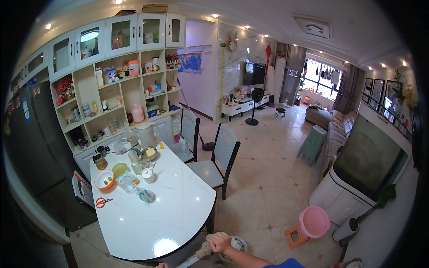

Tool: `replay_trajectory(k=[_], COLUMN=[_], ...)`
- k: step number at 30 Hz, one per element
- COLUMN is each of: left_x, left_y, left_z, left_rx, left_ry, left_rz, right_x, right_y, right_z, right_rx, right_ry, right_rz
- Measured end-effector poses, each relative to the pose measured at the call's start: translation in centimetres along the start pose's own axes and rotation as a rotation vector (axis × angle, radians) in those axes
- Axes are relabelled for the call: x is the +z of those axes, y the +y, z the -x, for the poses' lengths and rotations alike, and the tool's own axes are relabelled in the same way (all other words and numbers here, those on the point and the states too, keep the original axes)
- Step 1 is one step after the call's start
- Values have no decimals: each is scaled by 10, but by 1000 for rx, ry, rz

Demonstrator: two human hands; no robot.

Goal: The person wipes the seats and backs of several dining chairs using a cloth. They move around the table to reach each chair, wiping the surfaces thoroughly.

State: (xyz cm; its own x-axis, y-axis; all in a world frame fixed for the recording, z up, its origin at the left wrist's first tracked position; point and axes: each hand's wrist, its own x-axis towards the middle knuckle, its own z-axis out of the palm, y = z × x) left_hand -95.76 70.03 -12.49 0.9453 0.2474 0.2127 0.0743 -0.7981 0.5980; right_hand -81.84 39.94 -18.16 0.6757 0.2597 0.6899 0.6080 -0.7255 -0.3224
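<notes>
My right hand is closed beside the table's rounded front end, on a beige crumpled item that looks like cloth. A pale flat strip runs from that item down towards my left hand. Only a bit of the left hand shows at the bottom rim, so its grip is hidden. Just beyond my right wrist stands a waste bin with crumpled white paper in it. The white marble-patterned table lies ahead and to the left.
On the table are red-handled scissors, an orange-rimmed bowl, a glass cup, a lidded white pot and a plastic bag. Chairs stand along its right side. A pink basin rests by an orange stool.
</notes>
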Motion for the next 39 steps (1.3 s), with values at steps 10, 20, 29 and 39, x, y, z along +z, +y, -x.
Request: replay_trajectory(k=[10,20,29,39], left_x=[3,41,29,28], left_y=[-8,-61,-60,-50], left_z=[2,8,5,7], left_rx=[67,-50,-123,-149], left_ry=[57,266,282,321], left_rz=[-124,176,255,313], right_x=[-3,25,49,22], right_y=[-5,-136,-138,-116], right_z=[-4,-9,-1,-17], right_rx=[-32,-3,-369,-50], right_ry=[18,-320,-434,-592], right_rz=[-2,-84,-294,-81])
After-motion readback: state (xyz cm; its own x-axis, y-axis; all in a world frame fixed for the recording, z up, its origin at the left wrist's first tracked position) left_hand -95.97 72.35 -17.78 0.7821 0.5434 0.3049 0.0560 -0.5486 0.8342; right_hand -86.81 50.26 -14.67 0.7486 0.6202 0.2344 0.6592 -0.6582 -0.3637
